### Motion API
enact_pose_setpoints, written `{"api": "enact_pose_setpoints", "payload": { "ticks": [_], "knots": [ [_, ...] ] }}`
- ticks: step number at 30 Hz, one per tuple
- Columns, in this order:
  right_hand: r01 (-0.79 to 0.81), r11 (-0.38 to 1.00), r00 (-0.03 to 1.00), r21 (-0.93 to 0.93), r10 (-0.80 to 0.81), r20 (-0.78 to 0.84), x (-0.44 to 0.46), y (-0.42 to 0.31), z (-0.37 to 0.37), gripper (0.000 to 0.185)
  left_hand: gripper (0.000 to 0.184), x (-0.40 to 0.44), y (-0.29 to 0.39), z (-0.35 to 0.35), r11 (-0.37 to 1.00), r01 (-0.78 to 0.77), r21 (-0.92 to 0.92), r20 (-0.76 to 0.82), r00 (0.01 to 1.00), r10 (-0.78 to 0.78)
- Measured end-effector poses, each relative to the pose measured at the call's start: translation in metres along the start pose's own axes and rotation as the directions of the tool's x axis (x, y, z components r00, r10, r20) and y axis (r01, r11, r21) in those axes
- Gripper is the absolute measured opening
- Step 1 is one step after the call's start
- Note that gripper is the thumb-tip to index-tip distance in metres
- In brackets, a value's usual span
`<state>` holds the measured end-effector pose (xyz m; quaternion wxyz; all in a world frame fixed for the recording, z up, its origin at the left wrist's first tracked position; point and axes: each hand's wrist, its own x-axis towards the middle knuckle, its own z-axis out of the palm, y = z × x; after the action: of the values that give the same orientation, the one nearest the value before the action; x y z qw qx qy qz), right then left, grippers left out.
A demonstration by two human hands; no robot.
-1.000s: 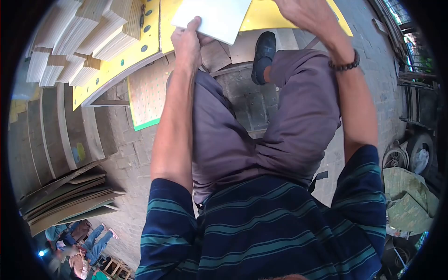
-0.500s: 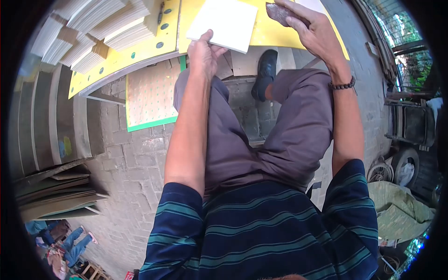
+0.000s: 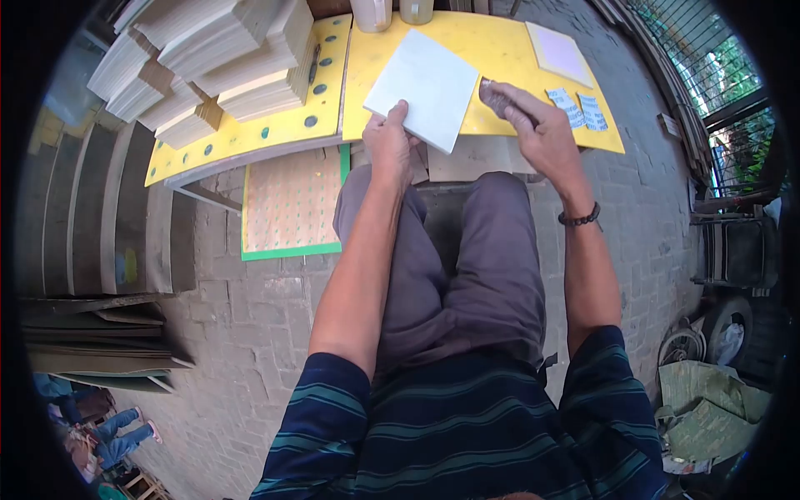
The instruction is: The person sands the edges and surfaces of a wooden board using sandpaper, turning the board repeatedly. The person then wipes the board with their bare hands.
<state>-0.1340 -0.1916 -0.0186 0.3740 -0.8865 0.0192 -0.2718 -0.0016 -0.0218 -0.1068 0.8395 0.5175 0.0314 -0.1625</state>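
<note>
My left hand [image 3: 390, 142] grips the near left edge of a flat white square board [image 3: 427, 90], thumb on top and fingers underneath. The board lies tilted over the front edge of a yellow table [image 3: 508, 50]. Just right of the board, my right hand [image 3: 546, 137] pinches a dark brown piece of sandpaper [image 3: 495, 98] dusted with white. The sandpaper is close to the board's right corner; whether they touch I cannot tell.
Tall stacks of thin boards [image 3: 250, 54] fill the table's left side, beside a pen [image 3: 314, 63]. Two cups [image 3: 372, 12] stand at the back. A pale pink-white panel [image 3: 560, 52] and printed paper pieces [image 3: 592, 112] lie at right. Below leans a green-edged perforated board [image 3: 292, 204].
The camera view has tilted up, showing more of the table. My right hand has brought the sandpaper closer to the board, and my right leg has drawn inward.
</note>
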Motion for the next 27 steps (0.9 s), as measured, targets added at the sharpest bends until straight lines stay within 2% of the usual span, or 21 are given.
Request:
{"api": "enact_pose_setpoints", "payload": {
  "ticks": [3, 5, 8, 9, 11, 13, 14, 15, 17, 19, 21, 23, 25, 27],
  "knots": [
    [-0.006, 1.000, 1.000, -0.028, 0.006, 0.002, 0.006, 0.000, -0.007, 0.029, 0.032, 0.003, -0.006, 0.004, 0.996, -0.040, 0.082, -0.036, 0.998, 0.043],
    [0.022, 1.000, 0.999, -0.010, -0.023, -0.035, 0.010, -0.001, -0.011, 0.030, 0.033, 0.001, -0.005, 0.008, 0.978, -0.205, 0.040, 0.004, 0.979, 0.205],
    [0.045, 0.996, 0.995, 0.079, -0.037, -0.096, 0.005, 0.006, -0.006, 0.033, 0.034, -0.007, 0.009, 0.006, 0.952, -0.272, 0.142, 0.085, 0.961, 0.262],
    [0.014, 0.994, 0.993, 0.108, 0.000, -0.122, 0.002, 0.009, -0.001, 0.036, 0.034, -0.011, 0.014, 0.007, 0.945, -0.289, 0.152, 0.093, 0.956, 0.277],
    [-0.003, 0.990, 0.985, 0.144, 0.028, -0.169, -0.001, 0.005, -0.001, 0.040, 0.033, -0.015, 0.021, 0.011, 0.866, -0.409, 0.287, 0.181, 0.911, 0.371],
    [-0.147, 0.970, 0.960, 0.195, 0.187, -0.210, -0.005, -0.006, -0.003, 0.041, 0.033, -0.018, 0.022, 0.014, 0.838, -0.457, 0.299, 0.246, 0.885, 0.395],
    [-0.083, 0.994, 0.960, 0.077, 0.101, -0.261, -0.004, -0.007, -0.007, 0.045, 0.034, -0.022, 0.023, 0.016, 0.788, -0.487, 0.377, 0.289, 0.870, 0.399],
    [-0.089, 0.993, 0.956, 0.075, 0.106, -0.273, -0.002, -0.006, -0.010, 0.045, 0.034, -0.026, 0.022, 0.017, 0.733, -0.510, 0.449, 0.331, 0.858, 0.394],
    [0.252, 0.949, 0.908, -0.188, -0.299, -0.295, 0.003, -0.004, -0.013, 0.048, 0.034, -0.036, 0.021, 0.022, 0.694, -0.509, 0.509, 0.365, 0.858, 0.361],
    [0.292, 0.919, 0.895, -0.264, -0.360, -0.263, 0.005, -0.011, -0.007, 0.048, 0.033, -0.046, 0.023, 0.033, 0.617, -0.579, 0.533, 0.407, 0.815, 0.413],
    [0.343, 0.877, 0.876, -0.336, -0.428, -0.223, 0.005, -0.017, 0.003, 0.049, 0.032, -0.054, 0.025, 0.038, 0.595, -0.589, 0.547, 0.433, 0.807, 0.401],
    [0.413, 0.867, 0.895, -0.280, -0.443, -0.052, 0.001, -0.019, 0.018, 0.053, 0.032, -0.058, 0.032, 0.041, 0.566, -0.599, 0.567, 0.456, 0.800, 0.390],
    [0.421, 0.866, 0.881, -0.270, -0.462, -0.106, 0.003, -0.014, 0.026, 0.052, 0.031, -0.062, 0.039, 0.042, 0.557, -0.561, 0.613, 0.463, 0.826, 0.321],
    [0.419, 0.873, 0.880, -0.249, -0.458, -0.126, 0.011, -0.004, 0.021, 0.050, 0.031, -0.060, 0.039, 0.043, 0.519, -0.596, 0.613, 0.469, 0.803, 0.369]
  ]
}}
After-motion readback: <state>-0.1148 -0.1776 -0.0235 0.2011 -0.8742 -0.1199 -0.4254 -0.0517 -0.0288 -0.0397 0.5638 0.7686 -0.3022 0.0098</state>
